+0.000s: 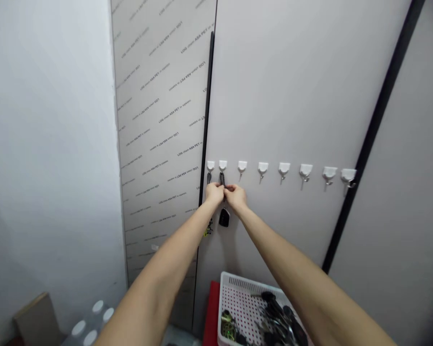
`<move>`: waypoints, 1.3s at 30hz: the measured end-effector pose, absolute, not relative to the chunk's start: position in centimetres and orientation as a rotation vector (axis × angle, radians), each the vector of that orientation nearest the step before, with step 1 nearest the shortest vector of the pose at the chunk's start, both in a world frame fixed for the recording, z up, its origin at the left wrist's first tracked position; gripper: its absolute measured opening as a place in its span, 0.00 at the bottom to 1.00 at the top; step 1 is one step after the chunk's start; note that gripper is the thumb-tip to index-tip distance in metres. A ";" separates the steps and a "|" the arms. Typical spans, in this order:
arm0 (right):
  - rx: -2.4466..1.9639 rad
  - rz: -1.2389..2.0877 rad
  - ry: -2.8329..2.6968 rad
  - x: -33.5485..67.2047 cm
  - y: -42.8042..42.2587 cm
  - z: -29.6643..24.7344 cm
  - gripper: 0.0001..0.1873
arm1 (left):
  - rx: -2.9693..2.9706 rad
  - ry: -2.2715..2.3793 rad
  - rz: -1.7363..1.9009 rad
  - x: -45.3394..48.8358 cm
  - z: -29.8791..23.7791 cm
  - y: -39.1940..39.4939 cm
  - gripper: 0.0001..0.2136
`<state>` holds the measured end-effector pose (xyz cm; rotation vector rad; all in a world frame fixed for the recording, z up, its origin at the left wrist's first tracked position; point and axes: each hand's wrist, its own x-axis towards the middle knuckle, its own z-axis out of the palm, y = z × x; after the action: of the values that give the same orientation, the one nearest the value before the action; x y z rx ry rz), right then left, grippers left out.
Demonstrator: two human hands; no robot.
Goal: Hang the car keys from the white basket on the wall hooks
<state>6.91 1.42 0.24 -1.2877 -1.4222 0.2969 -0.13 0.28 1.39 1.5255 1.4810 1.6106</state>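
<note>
Two hands, our left hand [214, 193] and right hand [237, 196], pinch a dark strap [222, 179] between closed fingertips near the middle of the frame. Its long axis runs almost upright, the looped end showing above our fingers, directly under a white hook [222, 165]. Below them, a black fob [224, 218] with a pale right edge points downward.

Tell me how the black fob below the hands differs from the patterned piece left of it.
The black fob looks mostly plain; the patterned piece mixes black with yellow. The patterned piece reaches lower in the picture than the fob. The fob shows clear of the left forearm, while the patterned piece borders it. Both hang below white hooks.
</note>
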 end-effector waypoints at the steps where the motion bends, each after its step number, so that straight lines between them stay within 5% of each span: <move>1: -1.297 0.280 -1.437 6.9 1.3 0.3 0.11 | 1.529 1.509 1.614 -0.2 1.3 0.1 0.10; 11: -1.177 0.421 -1.688 11.5 -2.4 -3.6 0.12 | 1.540 1.392 1.560 -0.7 -3.5 -1.2 0.15; 17: -1.531 0.585 -1.917 18.8 -8.0 -12.6 0.11 | 1.575 1.323 1.303 1.1 -12.4 -5.3 0.12; 24: -1.865 0.380 -2.112 23.0 -11.5 -19.1 0.12 | 1.812 1.312 0.767 5.7 -21.6 -10.3 0.11; 32: -1.822 0.404 -2.324 23.4 -13.2 -19.0 0.12 | 2.138 1.251 0.461 7.7 -22.3 -12.0 0.12; 39: -1.919 0.103 -2.403 22.0 -11.5 -18.4 0.12 | 2.129 1.479 0.377 7.9 -22.1 -11.7 0.12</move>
<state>21.99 -11.49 -18.42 -1.9193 -2.4033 0.1033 7.93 -11.73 -22.09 2.1287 1.4792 0.3773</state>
